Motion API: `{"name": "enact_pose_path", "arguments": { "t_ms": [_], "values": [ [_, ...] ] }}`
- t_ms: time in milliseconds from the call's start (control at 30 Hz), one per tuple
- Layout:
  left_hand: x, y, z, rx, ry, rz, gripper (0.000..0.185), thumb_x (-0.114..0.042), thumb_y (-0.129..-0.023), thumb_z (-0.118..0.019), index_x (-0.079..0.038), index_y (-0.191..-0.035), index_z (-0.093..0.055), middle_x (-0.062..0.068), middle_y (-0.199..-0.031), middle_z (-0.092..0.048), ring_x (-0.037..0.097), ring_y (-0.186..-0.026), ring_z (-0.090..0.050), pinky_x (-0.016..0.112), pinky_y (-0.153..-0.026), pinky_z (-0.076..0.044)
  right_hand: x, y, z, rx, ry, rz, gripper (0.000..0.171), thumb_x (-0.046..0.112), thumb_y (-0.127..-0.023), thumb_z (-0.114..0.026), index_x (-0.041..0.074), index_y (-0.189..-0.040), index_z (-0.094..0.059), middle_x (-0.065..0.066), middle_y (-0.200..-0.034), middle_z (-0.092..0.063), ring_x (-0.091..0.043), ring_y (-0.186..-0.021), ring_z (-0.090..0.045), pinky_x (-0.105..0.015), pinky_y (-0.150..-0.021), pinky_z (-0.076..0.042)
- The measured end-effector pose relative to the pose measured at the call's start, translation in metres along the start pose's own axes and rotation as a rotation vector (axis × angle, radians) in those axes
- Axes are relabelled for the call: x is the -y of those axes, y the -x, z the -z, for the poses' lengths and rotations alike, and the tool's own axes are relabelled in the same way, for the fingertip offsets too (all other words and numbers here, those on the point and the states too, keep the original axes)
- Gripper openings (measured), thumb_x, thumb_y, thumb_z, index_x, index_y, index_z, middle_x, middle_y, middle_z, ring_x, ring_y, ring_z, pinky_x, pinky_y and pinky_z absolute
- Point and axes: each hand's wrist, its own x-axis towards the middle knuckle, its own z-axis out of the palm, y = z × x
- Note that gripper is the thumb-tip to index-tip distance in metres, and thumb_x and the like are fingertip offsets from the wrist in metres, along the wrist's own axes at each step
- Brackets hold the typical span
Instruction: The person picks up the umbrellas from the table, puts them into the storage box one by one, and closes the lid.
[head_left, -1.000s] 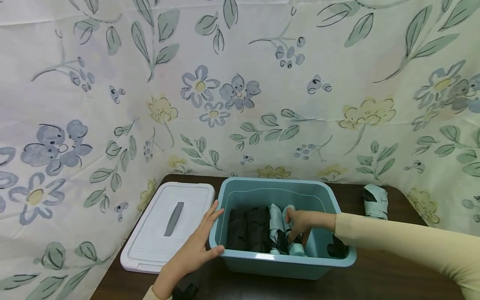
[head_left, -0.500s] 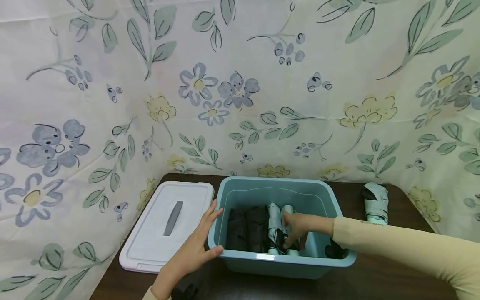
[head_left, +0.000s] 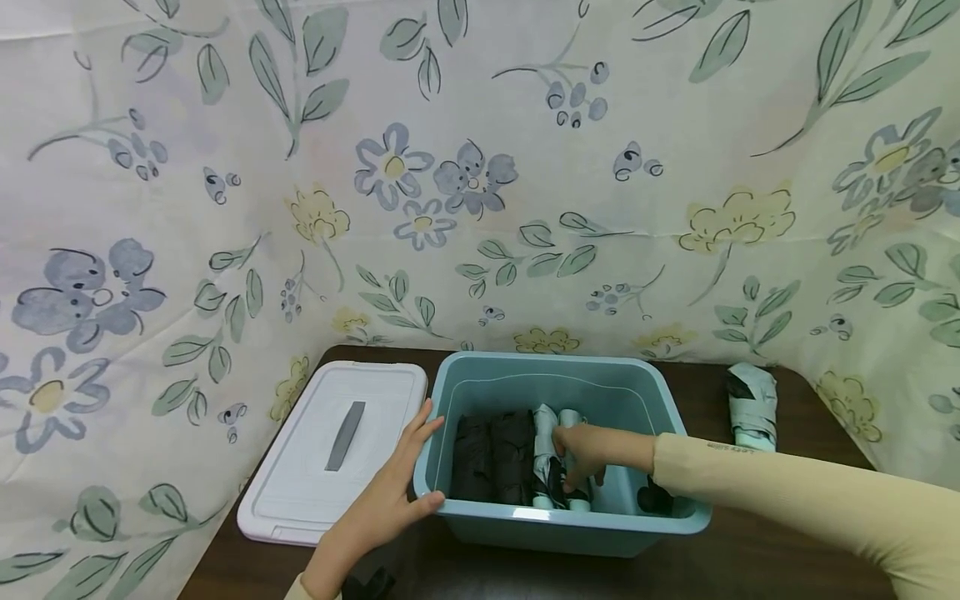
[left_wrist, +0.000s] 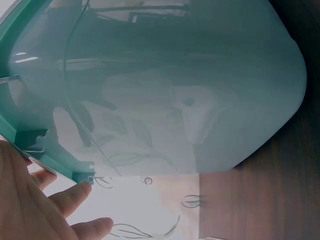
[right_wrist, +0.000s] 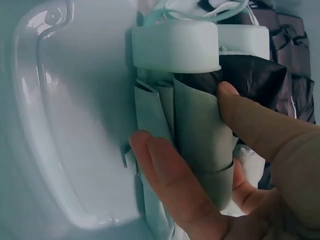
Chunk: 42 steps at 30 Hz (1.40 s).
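Inside the blue-green storage bin (head_left: pixel 555 360), my right hand (head_left: pixel 591 452) grips a pale mint folded umbrella (head_left: pixel 579 505) lengthwise. In the right wrist view, thumb and fingers wrap the umbrella's rolled fabric (right_wrist: pixel 202 120), below its whitish handle (right_wrist: pixel 175 47). Left of it lies another mint umbrella (head_left: pixel 545 429), with two black folded umbrellas (head_left: pixel 472 458) farther left. My left hand (head_left: pixel 384 498) rests at the bin's left rim, fingers spread and fairly straight. The left wrist view shows its fingertips by the bin's glossy wall (left_wrist: pixel 150 75); what the palm touches is hidden.
A white lid (head_left: pixel 300 492) with a grey handle lies left of the bin on the dark wooden table (head_left: pixel 750 550). Another mint folded umbrella (head_left: pixel 753 408) lies on the table to the right. Floral cloth (head_left: pixel 480 275) hangs behind and at the sides.
My right hand has shifted left inside the bin with the mint umbrella, bringing it close to the neighbouring mint one. My left hand has stayed at the rim.
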Motion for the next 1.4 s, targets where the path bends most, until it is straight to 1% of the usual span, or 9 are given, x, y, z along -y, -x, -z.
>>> {"name": "enact_pose_path", "arguments": {
  "t_ms": [300, 400, 600, 767, 900, 1067, 1167, 1267, 1400],
  "values": [
    [0.000, -0.001, 0.001, 0.013, -0.014, 0.006, 0.082, -0.042, -0.086, -0.060, -0.020, -0.149, -0.014, 0.003, -0.157, 0.001, 0.030, -0.142, -0.012, 0.065, -0.093, -0.035, 0.004, 0.000, 0.011, 0.069, 0.064, -0.108, 0.049, 0.023, -0.072, -0.081, 0.014, -0.101, -0.043, -0.009, -0.087, -0.048, -0.028, -0.062, -0.063, -0.041, -0.059, -0.055],
    [0.000, 0.000, 0.001, 0.017, -0.014, 0.007, 0.081, -0.041, -0.086, -0.060, -0.020, -0.149, -0.014, 0.002, -0.157, 0.001, 0.030, -0.142, -0.012, 0.064, -0.093, -0.035, 0.003, 0.001, 0.017, 0.094, 0.079, -0.109, 0.049, 0.023, -0.072, -0.080, 0.014, -0.103, -0.043, -0.009, -0.088, -0.047, -0.030, -0.065, -0.064, -0.041, -0.058, -0.055],
    [0.001, 0.000, 0.001, 0.013, -0.021, -0.001, 0.082, -0.042, -0.086, -0.060, -0.019, -0.149, -0.014, 0.004, -0.157, 0.000, 0.030, -0.142, -0.012, 0.065, -0.093, -0.034, -0.003, 0.004, 0.027, 0.093, 0.100, -0.076, 0.047, 0.023, -0.074, -0.079, 0.012, -0.104, -0.044, -0.007, -0.085, -0.051, -0.031, -0.063, -0.065, -0.038, -0.054, -0.054],
    [0.001, 0.000, 0.002, 0.012, -0.027, 0.008, 0.082, -0.042, -0.085, -0.061, -0.020, -0.149, -0.015, 0.004, -0.157, 0.000, 0.031, -0.141, -0.014, 0.065, -0.092, -0.035, -0.010, 0.005, 0.031, 0.108, 0.105, -0.078, 0.044, 0.023, -0.076, -0.077, 0.013, -0.105, -0.045, -0.009, -0.083, -0.052, -0.031, -0.062, -0.066, -0.038, -0.055, -0.054],
    [0.000, 0.000, 0.002, 0.012, -0.032, 0.012, 0.082, -0.041, -0.085, -0.061, -0.020, -0.149, -0.015, 0.003, -0.157, 0.000, 0.032, -0.141, -0.015, 0.064, -0.092, -0.036, -0.018, 0.002, 0.031, 0.137, 0.102, -0.092, 0.042, 0.021, -0.078, -0.075, 0.013, -0.106, -0.044, -0.010, -0.081, -0.053, -0.029, -0.063, -0.064, -0.038, -0.057, -0.054],
    [0.000, 0.000, 0.002, 0.013, -0.034, 0.011, 0.082, -0.042, -0.085, -0.061, -0.020, -0.149, -0.015, 0.002, -0.157, 0.000, 0.031, -0.141, -0.014, 0.065, -0.093, -0.035, -0.023, -0.002, 0.027, 0.176, 0.114, -0.113, 0.044, 0.017, -0.078, -0.075, 0.010, -0.106, -0.042, -0.013, -0.080, -0.054, -0.032, -0.067, -0.064, -0.041, -0.062, -0.055],
    [0.000, 0.000, 0.001, 0.018, -0.030, 0.011, 0.082, -0.042, -0.085, -0.061, -0.021, -0.149, -0.014, 0.001, -0.157, 0.001, 0.030, -0.141, -0.013, 0.065, -0.093, -0.034, -0.024, -0.005, 0.023, 0.190, 0.124, -0.127, 0.044, 0.014, -0.079, -0.073, 0.008, -0.107, -0.039, -0.016, -0.085, -0.053, -0.032, -0.070, -0.065, -0.040, -0.065, -0.055],
    [0.001, 0.000, 0.000, 0.020, -0.022, 0.009, 0.082, -0.042, -0.085, -0.061, -0.021, -0.149, -0.014, 0.000, -0.157, 0.001, 0.030, -0.142, -0.013, 0.065, -0.093, -0.034, -0.022, -0.007, 0.021, 0.203, 0.072, -0.129, 0.044, 0.008, -0.081, -0.071, 0.004, -0.108, -0.037, -0.017, -0.096, -0.048, -0.029, -0.073, -0.063, -0.038, -0.067, -0.055],
    [0.001, 0.000, 0.001, 0.012, -0.017, 0.004, 0.082, -0.042, -0.086, -0.060, -0.020, -0.149, -0.015, 0.002, -0.157, 0.001, 0.029, -0.142, -0.012, 0.066, -0.093, -0.033, -0.020, -0.007, 0.022, 0.204, -0.088, -0.134, 0.045, -0.004, -0.080, -0.068, 0.003, -0.111, -0.036, -0.020, -0.106, -0.043, -0.028, -0.079, -0.060, -0.037, -0.069, -0.055]
  ]
}}
